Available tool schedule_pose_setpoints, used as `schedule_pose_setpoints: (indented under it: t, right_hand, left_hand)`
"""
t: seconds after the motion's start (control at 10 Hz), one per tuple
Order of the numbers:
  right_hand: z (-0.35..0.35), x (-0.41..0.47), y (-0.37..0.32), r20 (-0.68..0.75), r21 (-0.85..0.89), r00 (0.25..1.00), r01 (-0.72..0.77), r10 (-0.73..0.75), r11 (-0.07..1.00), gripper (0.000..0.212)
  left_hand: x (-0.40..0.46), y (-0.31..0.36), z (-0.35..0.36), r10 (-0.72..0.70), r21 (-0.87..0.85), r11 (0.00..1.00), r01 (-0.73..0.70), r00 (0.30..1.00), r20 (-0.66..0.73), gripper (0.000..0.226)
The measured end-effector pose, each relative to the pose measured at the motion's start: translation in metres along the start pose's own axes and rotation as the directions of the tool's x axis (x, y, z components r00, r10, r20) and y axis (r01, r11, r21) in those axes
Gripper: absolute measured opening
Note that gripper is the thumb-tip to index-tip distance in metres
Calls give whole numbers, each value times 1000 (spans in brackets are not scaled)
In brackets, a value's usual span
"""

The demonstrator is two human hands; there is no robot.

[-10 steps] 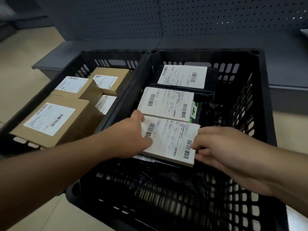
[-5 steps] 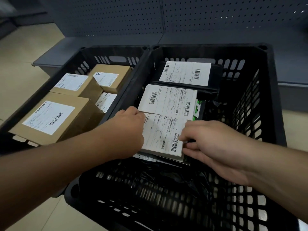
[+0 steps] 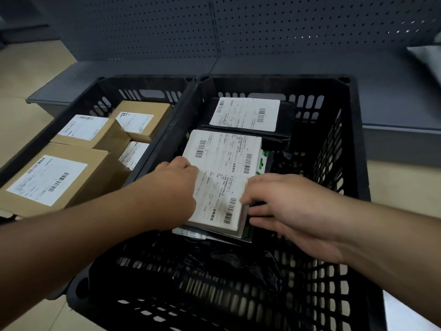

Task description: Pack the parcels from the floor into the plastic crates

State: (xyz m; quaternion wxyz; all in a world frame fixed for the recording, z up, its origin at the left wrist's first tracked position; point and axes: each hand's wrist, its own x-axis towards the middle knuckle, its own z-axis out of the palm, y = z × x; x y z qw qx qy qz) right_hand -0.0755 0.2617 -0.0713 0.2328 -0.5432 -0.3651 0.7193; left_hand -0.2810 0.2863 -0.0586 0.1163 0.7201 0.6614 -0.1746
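Observation:
Two black plastic crates stand side by side. Inside the right crate (image 3: 353,144) lies a flat white-labelled parcel (image 3: 218,201), with its far end tucked under a second labelled parcel (image 3: 224,151). My left hand (image 3: 176,187) grips its left edge, fingers curled under. Gripping its right edge is my right hand (image 3: 286,211), thumb on top and fingers below. A black bagged parcel (image 3: 245,114) with a white label lies at the crate's far end. The left crate (image 3: 100,91) holds several brown cardboard boxes (image 3: 55,177).
A dark pegboard shelving unit (image 3: 238,27) with a low grey base shelf (image 3: 393,96) runs behind the crates. Crumpled black plastic (image 3: 226,261) lies in the near part of the right crate. Beige tiled floor (image 3: 21,75) shows at left.
Both hands have slid the held parcel away from me, so its far end now sits under the middle parcel. My hands have come closer together on it.

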Motion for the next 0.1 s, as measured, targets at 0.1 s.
schedule_pose_setpoints:
  t: [0.1]
  right_hand:
    - [-11,-6,-10,-107,-98,990,77,-87,992,16]
  left_hand:
    - [0,12,-7,84,-13,996,-85,993,-84,54]
